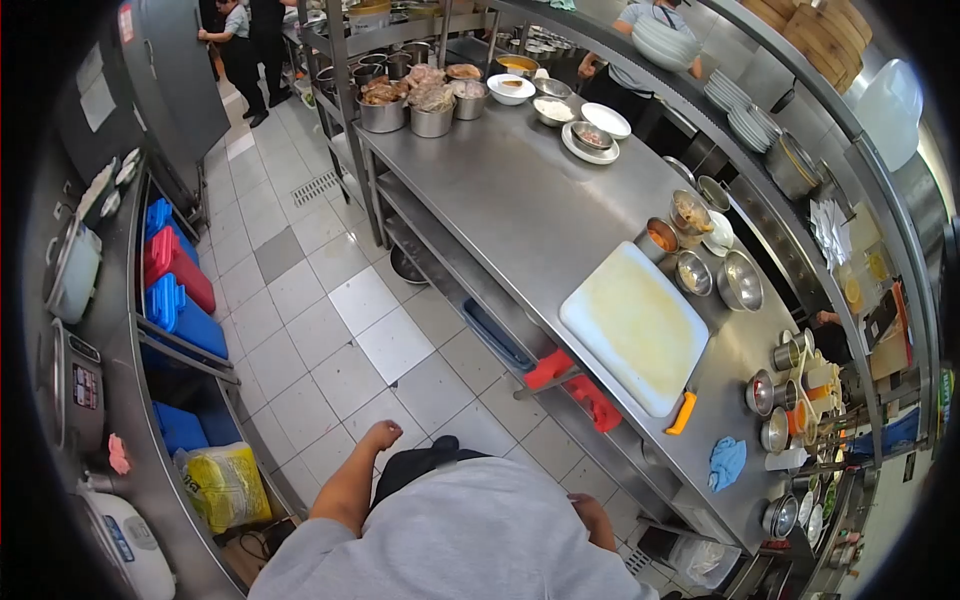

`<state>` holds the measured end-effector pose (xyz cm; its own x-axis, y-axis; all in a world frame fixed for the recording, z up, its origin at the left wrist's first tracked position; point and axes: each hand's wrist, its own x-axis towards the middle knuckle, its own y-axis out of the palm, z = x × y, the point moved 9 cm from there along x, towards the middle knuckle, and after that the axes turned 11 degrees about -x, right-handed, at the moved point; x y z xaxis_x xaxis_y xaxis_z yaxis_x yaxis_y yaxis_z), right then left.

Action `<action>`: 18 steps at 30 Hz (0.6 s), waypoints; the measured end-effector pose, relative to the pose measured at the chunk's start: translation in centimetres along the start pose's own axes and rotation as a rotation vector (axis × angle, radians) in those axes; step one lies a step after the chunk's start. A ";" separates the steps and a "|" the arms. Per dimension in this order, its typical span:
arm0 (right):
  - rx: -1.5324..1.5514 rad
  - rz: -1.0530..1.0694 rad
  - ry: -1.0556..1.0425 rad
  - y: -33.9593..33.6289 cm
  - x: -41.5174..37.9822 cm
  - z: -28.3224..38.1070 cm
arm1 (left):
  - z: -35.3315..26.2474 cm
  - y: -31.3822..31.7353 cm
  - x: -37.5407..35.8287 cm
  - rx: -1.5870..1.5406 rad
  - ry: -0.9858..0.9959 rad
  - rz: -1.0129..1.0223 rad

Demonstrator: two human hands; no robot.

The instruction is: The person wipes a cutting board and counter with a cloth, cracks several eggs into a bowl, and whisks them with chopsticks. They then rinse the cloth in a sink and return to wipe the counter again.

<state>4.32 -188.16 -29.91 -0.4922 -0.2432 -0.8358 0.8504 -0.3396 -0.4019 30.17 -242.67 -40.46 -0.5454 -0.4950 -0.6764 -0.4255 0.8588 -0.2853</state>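
Note:
My left hand (382, 435) hangs over the tiled floor, its fingers loosely curled with nothing visible in them. Low beside my body, close to the steel counter (470, 190), is my right hand (590, 512); its fingers are mostly hidden. A stained white cutting board (635, 330) lies on the counter's near part. An orange-handled knife (682, 413) rests against the board's corner, and a crumpled blue cloth (727, 464) lies farther right. Neither hand touches these things. Red cloth-like items (570, 388) sit at the shelf edge under the counter.
Metal bowls (740, 280) stand behind the board, and pots of meat (430, 110) at the counter's far end. Left, a side counter (120, 430) holds a rice cooker (125, 540) above blue and red bins (180, 270). Other people (240, 50) are in the background.

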 end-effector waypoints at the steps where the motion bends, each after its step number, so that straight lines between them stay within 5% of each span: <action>1: 0.002 -0.006 -0.006 -0.6 0.9 0.7 | 1.7 -0.1 -0.3 -0.026 -0.033 0.001; 6: 0.155 -0.106 -0.035 -5.3 8.0 4.4 | 6.2 -0.2 -3.5 0.149 0.075 -0.009; 9: 0.206 -0.161 -0.085 -5.0 7.7 9.5 | 7.2 -0.6 -6.0 0.066 -0.031 -0.005; 16: 0.147 0.016 -0.149 1.4 7.5 12.4 | 5.5 -1.2 -5.9 0.069 0.000 0.114; 18: 0.127 0.011 -0.137 2.0 7.2 10.8 | 3.2 -2.1 -6.4 0.034 -0.127 0.066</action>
<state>0.49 -200.39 -32.75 -0.5111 -0.3662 -0.7776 0.8298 -0.4459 -0.3354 36.85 -240.94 -37.71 -0.4747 -0.4187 -0.7742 -0.3659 0.8939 -0.2591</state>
